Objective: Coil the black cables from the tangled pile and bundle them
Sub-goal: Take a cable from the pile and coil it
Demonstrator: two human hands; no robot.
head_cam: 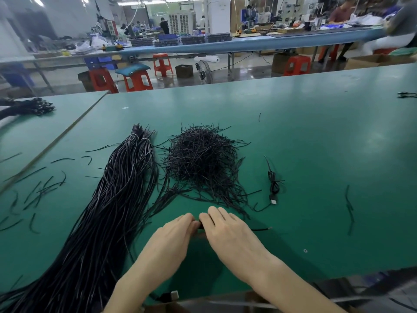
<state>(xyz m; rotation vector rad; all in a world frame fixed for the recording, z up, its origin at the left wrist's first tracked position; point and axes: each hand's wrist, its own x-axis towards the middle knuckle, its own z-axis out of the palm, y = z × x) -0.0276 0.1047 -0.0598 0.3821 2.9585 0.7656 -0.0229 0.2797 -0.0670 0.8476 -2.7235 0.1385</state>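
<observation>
So both hands meet at the near edge of the green table (pixel 316 143): left hand (pixel 173 236) and right hand (pixel 228 231) pinch one black cable (pixel 201 225) between the fingertips, tangled pile (pixel 203 163) just beyond, long cable bundle (pixel 126 188) to the left

so on the counter (pixel 316 136) the long cable bundle (pixel 117 199) sits left of the tangled pile (pixel 200 163), one coiled cable (pixel 273 186) off to its right

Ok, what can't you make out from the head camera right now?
Head view:
The grip of the left hand and right hand: fingers cover it; only a cable end shows.
Long cable bundle: near end cut off by the bottom edge.
Far benches: blurred.
</observation>
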